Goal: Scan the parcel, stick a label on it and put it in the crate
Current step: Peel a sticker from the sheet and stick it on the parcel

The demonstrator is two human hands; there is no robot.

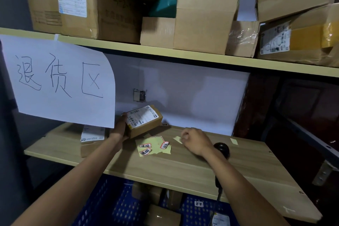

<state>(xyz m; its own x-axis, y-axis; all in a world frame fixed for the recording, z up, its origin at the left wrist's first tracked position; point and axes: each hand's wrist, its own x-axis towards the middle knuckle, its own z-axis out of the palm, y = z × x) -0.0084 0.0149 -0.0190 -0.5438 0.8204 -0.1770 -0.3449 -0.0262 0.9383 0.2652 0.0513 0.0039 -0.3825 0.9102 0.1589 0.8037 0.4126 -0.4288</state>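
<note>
My left hand (pixel 120 127) grips a small brown parcel (pixel 146 124) with a white shipping label, tilted up off the wooden shelf (pixel 183 167). A yellow backing sheet (pixel 153 146) with three red-and-white stickers lies just in front of the parcel. My right hand (pixel 194 141) rests on the shelf to the right of the sheet, fingers curled, pinching at a small yellow scrap (pixel 177 139). A black scanner (pixel 222 149) lies behind my right wrist. Below the shelf, a blue crate (pixel 117 205) holds several brown parcels.
Another brown parcel (pixel 91 139) lies on the shelf at left, under a hanging white paper sign (pixel 58 82). A yellow paper scrap (pixel 233 141) lies at right. The upper shelf (pixel 183 55) carries several cardboard boxes. A dark metal frame stands at right.
</note>
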